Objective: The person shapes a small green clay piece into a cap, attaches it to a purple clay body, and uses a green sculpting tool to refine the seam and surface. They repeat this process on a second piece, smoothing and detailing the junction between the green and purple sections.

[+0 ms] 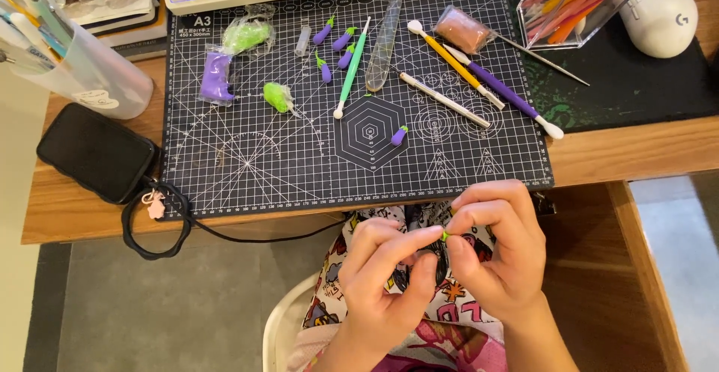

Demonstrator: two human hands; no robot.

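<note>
Nearest, just below the near edge of the black cutting mat (247, 170), the left hand (382, 282) and right hand (498, 248) meet fingertip to fingertip, both pinching one tiny bit of green clay (445, 235). On the mat's middle hexagon lies a small purple clay eggplant (399, 135). Farther, at the mat's back, four more eggplants (335, 46) lie beside a green sculpting tool (352, 69).

Green clay bit (445, 235) mostly hidden

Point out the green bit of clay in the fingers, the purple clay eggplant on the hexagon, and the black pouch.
green bit of clay (445, 235), head view, its visible tip.
purple clay eggplant (399, 135), head view, body.
black pouch (96, 152), head view, middle.
</note>
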